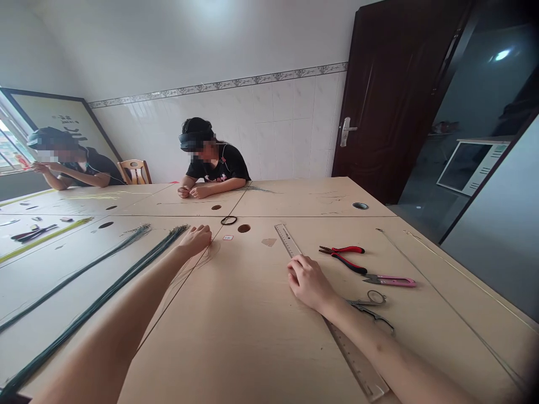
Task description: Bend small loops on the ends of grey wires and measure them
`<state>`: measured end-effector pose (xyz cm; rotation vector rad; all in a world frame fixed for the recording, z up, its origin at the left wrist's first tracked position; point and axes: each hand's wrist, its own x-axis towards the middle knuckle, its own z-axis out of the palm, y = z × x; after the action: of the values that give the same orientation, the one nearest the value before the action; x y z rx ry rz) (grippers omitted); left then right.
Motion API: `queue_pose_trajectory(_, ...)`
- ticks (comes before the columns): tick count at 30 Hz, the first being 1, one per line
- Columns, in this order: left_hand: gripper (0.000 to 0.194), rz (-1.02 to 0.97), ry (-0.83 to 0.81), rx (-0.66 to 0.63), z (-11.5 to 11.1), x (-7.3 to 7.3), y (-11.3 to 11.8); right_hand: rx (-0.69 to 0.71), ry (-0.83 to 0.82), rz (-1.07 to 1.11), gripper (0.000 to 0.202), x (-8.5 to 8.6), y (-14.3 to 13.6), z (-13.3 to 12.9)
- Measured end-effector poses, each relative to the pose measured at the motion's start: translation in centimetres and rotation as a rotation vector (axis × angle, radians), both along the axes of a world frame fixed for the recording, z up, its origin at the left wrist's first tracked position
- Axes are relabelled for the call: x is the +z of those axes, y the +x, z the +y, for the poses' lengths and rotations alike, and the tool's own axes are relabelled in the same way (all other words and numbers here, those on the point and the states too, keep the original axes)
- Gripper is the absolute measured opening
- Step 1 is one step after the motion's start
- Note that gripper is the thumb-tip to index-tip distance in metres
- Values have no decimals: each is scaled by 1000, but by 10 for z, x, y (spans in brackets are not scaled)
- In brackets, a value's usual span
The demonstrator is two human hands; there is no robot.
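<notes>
Ruler (357, 362) lies under right hand (310, 282), near scissors (362, 304) and pliers (336, 252).

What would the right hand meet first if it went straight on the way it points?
Beyond the ruler under it, the right hand would probably meet the tan scrap first, though the angled view leaves its exact line uncertain.

Red-and-black pliers (343, 258); pink-handled thread snips (391, 280).
</notes>
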<state>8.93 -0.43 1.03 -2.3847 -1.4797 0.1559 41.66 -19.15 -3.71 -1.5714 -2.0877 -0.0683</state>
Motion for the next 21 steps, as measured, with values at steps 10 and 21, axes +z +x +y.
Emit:
queue_pose_trajectory(10,27,-171,-20,111,4,7,-1,-1,-12,-4,15,3,0,-1)
queue_pose_trajectory(21,28,-499,-114,187,-20,23,18,-3,-18,-2,15,3,0,-2)
